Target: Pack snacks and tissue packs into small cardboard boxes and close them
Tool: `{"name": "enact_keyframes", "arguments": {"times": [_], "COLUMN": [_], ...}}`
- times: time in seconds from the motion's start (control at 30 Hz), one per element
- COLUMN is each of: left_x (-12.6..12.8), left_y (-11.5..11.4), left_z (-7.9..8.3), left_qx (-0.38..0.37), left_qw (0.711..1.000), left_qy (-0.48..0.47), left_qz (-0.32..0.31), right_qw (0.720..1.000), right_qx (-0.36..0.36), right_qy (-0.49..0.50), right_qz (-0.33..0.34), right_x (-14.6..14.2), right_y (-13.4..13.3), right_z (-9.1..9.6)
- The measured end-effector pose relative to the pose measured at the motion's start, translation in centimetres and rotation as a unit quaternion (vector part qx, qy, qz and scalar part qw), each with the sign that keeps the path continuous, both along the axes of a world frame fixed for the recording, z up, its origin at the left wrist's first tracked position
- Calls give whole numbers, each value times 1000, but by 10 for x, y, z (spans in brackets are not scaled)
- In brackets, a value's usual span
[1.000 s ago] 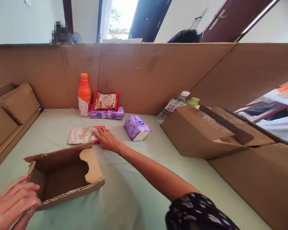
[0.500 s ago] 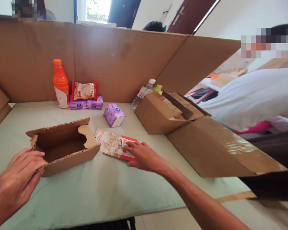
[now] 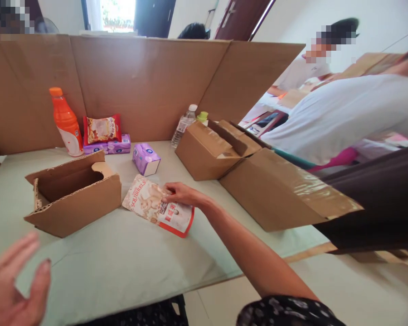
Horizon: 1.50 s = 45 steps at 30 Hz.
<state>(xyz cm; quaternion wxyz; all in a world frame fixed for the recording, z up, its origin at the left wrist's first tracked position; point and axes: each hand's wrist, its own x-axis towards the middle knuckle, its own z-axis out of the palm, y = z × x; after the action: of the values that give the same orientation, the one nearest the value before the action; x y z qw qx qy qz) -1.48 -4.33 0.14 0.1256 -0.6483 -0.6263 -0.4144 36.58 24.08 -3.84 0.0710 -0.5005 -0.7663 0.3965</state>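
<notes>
My right hand (image 3: 181, 194) grips the upper edge of a flat snack pouch (image 3: 149, 199), white and red, printed with a squirrel and the word SQUIRRELS. The pouch tilts up toward me over the table. At the lower left, my left hand (image 3: 17, 280) hangs in the air with its fingers apart, somewhat blurred and holding nothing. An open cardboard box (image 3: 85, 203) stands on the table between the left hand and the pouch; its floor is mostly hidden from view. Behind the pouch lies a purple tissue pack (image 3: 146, 158).
Along the cardboard back wall (image 3: 149, 81) stand an orange drink bottle (image 3: 67, 124) and a red snack bag (image 3: 102, 129) on purple tissue packs (image 3: 120, 145). A clear bottle (image 3: 183, 127) leans beside a larger open carton (image 3: 204, 154) at the right. Other people sit beyond.
My left hand has let go of the cardboard box and drawn back toward me. The right hand, which lay on the flat pouch, now grips and lifts it. The view has shifted right.
</notes>
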Motion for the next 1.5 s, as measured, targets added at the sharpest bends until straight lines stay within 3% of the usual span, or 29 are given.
{"name": "enact_keyframes", "arguments": {"times": [0.1, 0.17, 0.23, 0.33, 0.4, 0.47, 0.6, 0.77, 0.87, 1.0, 1.07, 1.13, 1.2, 1.27, 1.33, 1.4, 1.5], "left_x": [52, 87, 115, 137, 143, 147, 153, 161, 166, 175, 181, 186, 190, 191, 191, 192, 190], "left_y": [-9, 7, 37, 92, 119, 131, 115, 90, 83, 72, 68, 65, 66, 68, 71, 72, 69], "left_z": [-44, -65, -76, -74, -65, -55, -37, -25, -20, -14, -14, -16, -17, -17, -17, -17, -19], "left_qx": [-94, -147, -183, -173, -154, -160, -188, -181, -187, -229, -271, -319, -350, -358, -361, -359, -347], "left_qw": [988, 965, 923, 855, 837, 827, 802, 792, 796, 810, 804, 779, 755, 744, 737, 731, 739], "left_qy": [-78, -172, -295, -437, -457, -451, -428, -407, -400, -400, -425, -465, -501, -519, -527, -534, -529], "left_qz": [-96, -134, -163, -221, -259, -294, -372, -417, -415, -361, -317, -275, -238, -221, -221, -228, -232], "right_qw": [995, 980, 951, 914, 902, 899, 875, 871, 872, 898, 906, 898, 866, 831, 822, 830, 837], "right_qx": [0, 12, 43, 111, 135, 137, 205, 343, 355, 223, 170, 206, 327, 466, 544, 556, 546], "right_qy": [93, 190, 291, 378, 400, 409, 428, 350, 338, 364, 346, 319, 283, 211, 106, 9, -44], "right_qz": [-34, -67, -93, -95, -85, -81, -92, -41, 3, -108, -174, -221, -251, -218, -127, -45, 1], "right_x": [14, 19, 20, 16, 13, 13, 24, 32, 28, 21, 19, 21, 27, 36, 43, 45, 43], "right_y": [-24, -44, -65, -92, -107, -124, -166, -201, -205, -208, -211, -215, -222, -229, -233, -230, -215], "right_z": [7, 15, 20, 16, 5, -9, -16, 20, 32, 27, 22, 18, 15, 14, 16, 19, 26]}}
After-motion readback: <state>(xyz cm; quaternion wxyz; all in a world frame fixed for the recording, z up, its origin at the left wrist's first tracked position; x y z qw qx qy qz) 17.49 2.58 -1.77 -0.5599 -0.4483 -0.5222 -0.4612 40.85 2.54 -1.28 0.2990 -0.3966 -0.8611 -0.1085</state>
